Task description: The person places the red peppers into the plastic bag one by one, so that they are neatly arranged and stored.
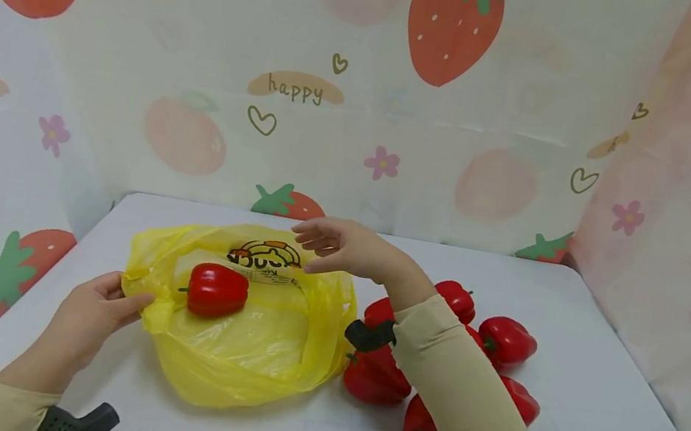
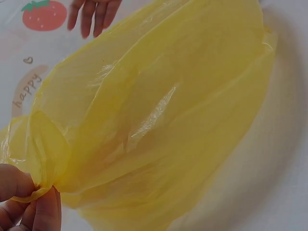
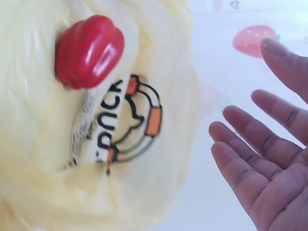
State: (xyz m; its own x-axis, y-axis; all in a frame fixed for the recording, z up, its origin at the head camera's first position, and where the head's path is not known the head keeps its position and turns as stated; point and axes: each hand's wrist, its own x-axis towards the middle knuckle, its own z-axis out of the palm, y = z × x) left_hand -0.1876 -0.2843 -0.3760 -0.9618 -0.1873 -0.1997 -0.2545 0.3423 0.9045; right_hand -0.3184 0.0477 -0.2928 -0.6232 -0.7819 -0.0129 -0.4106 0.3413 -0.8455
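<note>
A yellow plastic bag (image 1: 242, 371) lies spread on the white table, its mouth facing up and a printed logo on its far side. One red bell pepper (image 1: 217, 291) rests in the bag, also visible in the right wrist view (image 3: 89, 52). My left hand (image 1: 96, 316) pinches the bag's left edge between thumb and fingers; in the left wrist view the gathered plastic shows at the fingertips (image 2: 45, 211). Above the bag's far right rim hovers my right hand (image 1: 350, 250), fingers loosely extended, with nothing in them.
Several red bell peppers (image 1: 377, 375) sit in a group to the right of the bag, partly hidden under the right forearm. Another pepper (image 1: 506, 341) lies at that group's far right. A strawberry-patterned backdrop (image 1: 339, 170) stands behind the table (image 1: 612, 404) and along both sides.
</note>
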